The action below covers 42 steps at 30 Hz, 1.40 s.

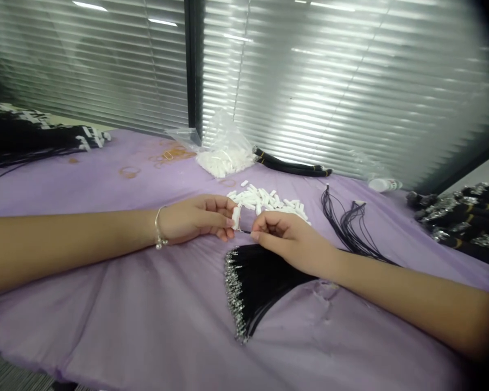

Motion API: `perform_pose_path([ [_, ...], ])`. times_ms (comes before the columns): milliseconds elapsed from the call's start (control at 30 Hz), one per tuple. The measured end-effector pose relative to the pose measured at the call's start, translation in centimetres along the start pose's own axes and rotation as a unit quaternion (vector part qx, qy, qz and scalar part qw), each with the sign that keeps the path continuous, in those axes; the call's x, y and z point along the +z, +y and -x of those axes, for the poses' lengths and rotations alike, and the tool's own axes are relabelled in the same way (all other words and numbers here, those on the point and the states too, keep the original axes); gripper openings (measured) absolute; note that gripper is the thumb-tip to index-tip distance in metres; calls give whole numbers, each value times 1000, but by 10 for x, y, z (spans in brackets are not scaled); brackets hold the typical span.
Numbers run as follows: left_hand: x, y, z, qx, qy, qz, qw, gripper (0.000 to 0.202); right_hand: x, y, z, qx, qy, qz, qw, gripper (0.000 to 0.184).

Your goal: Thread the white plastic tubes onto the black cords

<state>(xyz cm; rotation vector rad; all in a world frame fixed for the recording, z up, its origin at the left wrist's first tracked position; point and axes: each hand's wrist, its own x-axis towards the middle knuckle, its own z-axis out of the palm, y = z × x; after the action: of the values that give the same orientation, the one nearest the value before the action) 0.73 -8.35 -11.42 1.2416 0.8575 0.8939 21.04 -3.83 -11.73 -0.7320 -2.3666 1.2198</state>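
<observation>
Hands meeting at mid-worktop (138, 315), above a fan of black cords (252, 282).
Left hand (195, 218) pinches a small white cap (236, 217) in a narrow grip. Right hand (287, 236) pinches a single cord (244, 232) near its tip, just beside the cap; contact cannot be told. Pile of white caps (269, 201) lies just beyond the fingers, clear bag (224, 149) farther off.
</observation>
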Motion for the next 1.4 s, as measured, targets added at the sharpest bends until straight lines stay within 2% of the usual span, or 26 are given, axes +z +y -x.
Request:
perform_pose_path([
  [133, 0, 1, -1, 6, 5, -11, 1000, 10, -1, -2, 0, 14, 24, -5, 1000, 17],
  [267, 1, 3, -3, -18, 16, -60, 998, 8, 0, -3, 0, 34, 23, -15, 999, 17],
  [433, 1, 2, -4, -21, 33, -27, 999, 11, -1, -2, 0, 37, 25, -6, 999, 16],
  [800, -1, 1, -3, -20, 16, -42, 999, 12, -1, -5, 1, 30, 27, 14, 999, 15],
  [1033, -4, 1, -2, -8, -13, -108, 994, 10, -1, -6, 1, 28, 14, 21, 999, 11],
  [1400, 3, 3, -2, -1, -7, -143, 990, 8, 1, -6, -2, 31, 8, 75, 997, 8],
])
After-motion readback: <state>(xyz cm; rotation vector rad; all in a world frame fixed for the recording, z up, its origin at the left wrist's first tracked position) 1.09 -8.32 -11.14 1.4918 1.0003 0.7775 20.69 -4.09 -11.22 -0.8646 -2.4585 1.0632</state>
